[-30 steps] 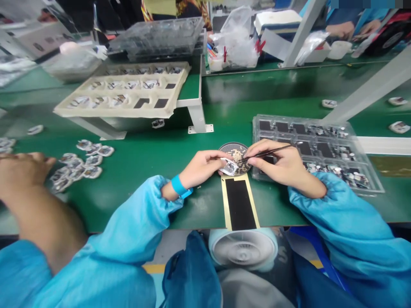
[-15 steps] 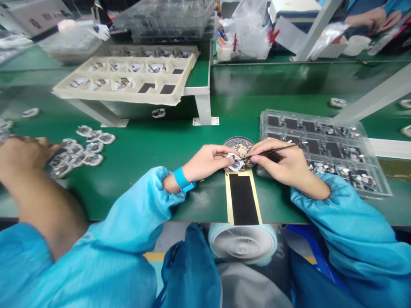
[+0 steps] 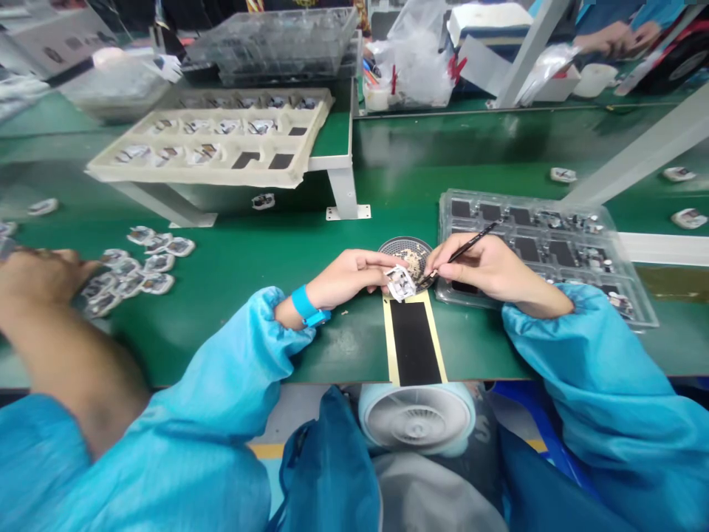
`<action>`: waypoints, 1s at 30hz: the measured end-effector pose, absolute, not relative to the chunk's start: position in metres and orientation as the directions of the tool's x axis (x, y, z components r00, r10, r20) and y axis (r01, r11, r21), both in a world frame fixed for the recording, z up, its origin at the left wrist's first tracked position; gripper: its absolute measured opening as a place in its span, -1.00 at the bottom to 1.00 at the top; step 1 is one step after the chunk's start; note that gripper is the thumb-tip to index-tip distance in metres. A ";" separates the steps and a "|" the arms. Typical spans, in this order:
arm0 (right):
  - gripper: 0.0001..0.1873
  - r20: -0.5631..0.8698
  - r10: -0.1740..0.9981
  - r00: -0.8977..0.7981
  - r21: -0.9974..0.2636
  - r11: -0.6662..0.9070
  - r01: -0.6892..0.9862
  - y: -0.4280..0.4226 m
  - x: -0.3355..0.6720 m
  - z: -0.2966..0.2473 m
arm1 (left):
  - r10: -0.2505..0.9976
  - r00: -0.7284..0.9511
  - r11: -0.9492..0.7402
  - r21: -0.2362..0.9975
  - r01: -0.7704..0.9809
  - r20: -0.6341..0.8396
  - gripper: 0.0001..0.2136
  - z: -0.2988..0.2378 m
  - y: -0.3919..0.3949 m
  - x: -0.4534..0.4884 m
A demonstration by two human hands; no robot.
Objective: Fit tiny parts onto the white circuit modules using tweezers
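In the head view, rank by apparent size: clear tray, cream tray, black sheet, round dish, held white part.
1. Clear tray and cream tray: too close to rank
2. Black sheet
3. Round dish, partly hidden
4. Held white part

It was an assembly workshop: a long green desk (image 3: 249, 247) bore compartmented trays (image 3: 221, 176) and small electronic parts (image 3: 560, 253), and a co-worker's forearm (image 3: 74, 355) crossed its front edge at left.

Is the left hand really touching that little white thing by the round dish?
Touching. The head view shows the left hand gripping the white part, with thumb and fingers on its left edge.
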State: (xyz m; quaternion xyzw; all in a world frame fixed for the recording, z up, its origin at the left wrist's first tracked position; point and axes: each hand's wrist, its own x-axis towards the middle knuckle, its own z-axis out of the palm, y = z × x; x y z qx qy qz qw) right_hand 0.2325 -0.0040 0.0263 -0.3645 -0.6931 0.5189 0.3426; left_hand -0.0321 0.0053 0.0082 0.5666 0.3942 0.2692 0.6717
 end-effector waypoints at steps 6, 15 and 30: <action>-0.67 0.096 0.851 -0.516 -0.973 0.191 0.133 -0.004 0.236 0.027 | 0.792 0.540 0.323 0.946 0.026 -0.285 -0.60 0.007 0.002 -0.027; -0.66 0.100 0.841 -0.531 -0.976 0.186 0.111 -0.003 0.234 0.024 | 0.817 0.515 0.276 0.960 0.044 -0.259 -0.61 0.003 0.001 -0.025; -0.82 0.224 0.915 0.336 -0.395 -0.230 0.890 0.032 0.380 0.040 | 0.869 0.447 0.198 0.977 0.078 -0.212 -0.62 0.005 -0.001 -0.027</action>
